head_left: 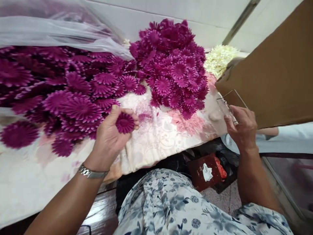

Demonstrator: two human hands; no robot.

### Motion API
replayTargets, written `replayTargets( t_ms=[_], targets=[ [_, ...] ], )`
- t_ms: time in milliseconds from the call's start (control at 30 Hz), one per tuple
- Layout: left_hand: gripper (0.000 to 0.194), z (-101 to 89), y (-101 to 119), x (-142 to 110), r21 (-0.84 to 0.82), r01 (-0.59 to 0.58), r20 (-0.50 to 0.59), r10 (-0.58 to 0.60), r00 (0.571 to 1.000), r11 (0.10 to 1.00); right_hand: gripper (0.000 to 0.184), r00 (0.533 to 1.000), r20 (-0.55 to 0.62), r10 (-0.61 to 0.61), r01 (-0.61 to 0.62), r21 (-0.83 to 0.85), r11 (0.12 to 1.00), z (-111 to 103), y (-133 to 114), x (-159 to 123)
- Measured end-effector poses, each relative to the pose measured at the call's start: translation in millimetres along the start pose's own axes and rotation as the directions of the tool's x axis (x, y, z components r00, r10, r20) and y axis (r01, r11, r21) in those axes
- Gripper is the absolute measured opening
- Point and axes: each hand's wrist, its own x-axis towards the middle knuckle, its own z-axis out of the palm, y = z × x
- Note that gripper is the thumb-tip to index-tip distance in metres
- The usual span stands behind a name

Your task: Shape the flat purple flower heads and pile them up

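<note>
A single purple artificial flower layer (125, 123) rests in my left hand (111, 130), palm up, with the fingers curled behind it and the thumb raised. My right hand (241, 125) pinches a thin bent wire frame (235, 94) between thumb and fingers, in front of the cardboard. What the wire exactly is, I cannot make out. A wide heap of loose purple flower layers (78, 107) spreads over the table beside my left hand. Between the hands, farther back, stands a tall pile of purple flowers (174, 68).
Clear plastic sheeting (61, 36) covers the back of the left heap. A pale flowered cloth (161, 140) lies over the table. Cream flowers (221, 58) sit at the back right, behind a large cardboard sheet (276, 71). Below the table edge is a dark red box (198, 168).
</note>
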Motion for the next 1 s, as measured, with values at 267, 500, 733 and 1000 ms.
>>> replayTargets(
  t_ms=[267, 500, 733, 1000],
  targets=[
    [0.054, 15.9, -5, 11, 0.085, -0.052, 0.02, 0.051, 0.999, 0.995, 0.034, 0.934, 0.353, -0.051, 0.022, 0.086, 0.996, 14, 29, 11],
    [0.061, 11.2, -8, 4, 0.1, 0.035, 0.062, -0.041, 0.997, 0.994, 0.026, 0.696, 0.715, -0.072, -0.027, 0.126, 0.992, 25, 33, 35],
    [0.057, 7.2, -12, 4, 0.029, -0.011, 0.061, 0.009, 0.998, 1.0, 0.027, 0.631, 0.771, -0.083, -0.021, 0.123, 0.992, 23, 35, 46],
    [0.054, 9.1, -18, 7, -0.057, 0.074, 0.081, -0.069, 0.994, 0.996, 0.043, 0.784, 0.621, -0.004, -0.148, 0.193, 0.97, -8, 32, 46]
  ],
)
